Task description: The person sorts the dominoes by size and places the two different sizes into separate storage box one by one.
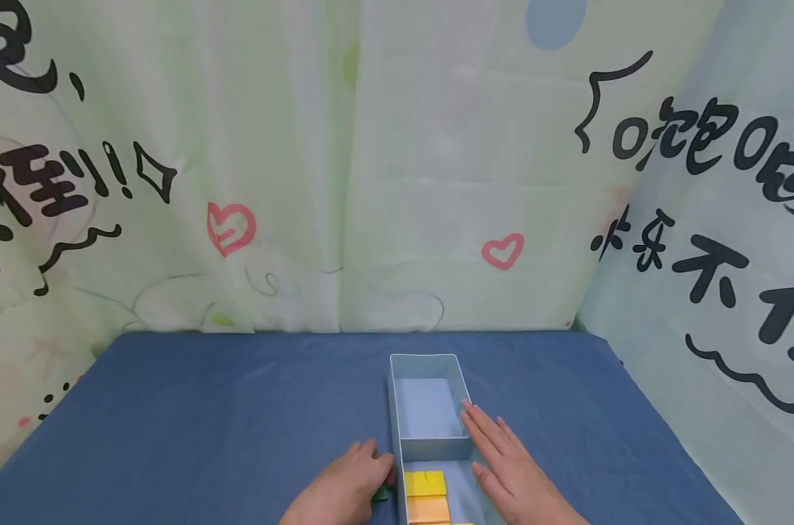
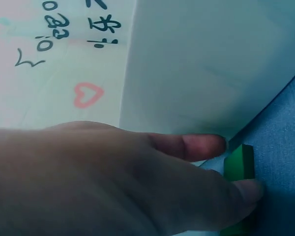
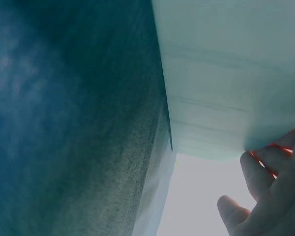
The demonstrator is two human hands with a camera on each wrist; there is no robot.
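A long pale-blue divided box [image 1: 427, 405] stands on the blue cloth. Close against its left wall, my left hand [image 1: 351, 481] has its fingers bent about a green block [image 1: 380, 494]. In the left wrist view the thumb lies over the green block [image 2: 239, 164], low beside the box wall [image 2: 201, 73]; its other side is hidden by the hand. My right hand [image 1: 511, 467] rests along the box's right side with straight fingers, the tips at the rim. It holds nothing. The right wrist view shows these fingers [image 3: 273, 160] beside the box's outer wall [image 3: 211, 83].
A yellow block [image 1: 425, 483] and an orange block [image 1: 428, 510] lie in the box's near compartment, along its left wall. A divider [image 1: 434, 448] separates this from the far compartment. Printed curtains [image 1: 403, 168] hang behind and beside the cloth-covered table [image 1: 239, 408].
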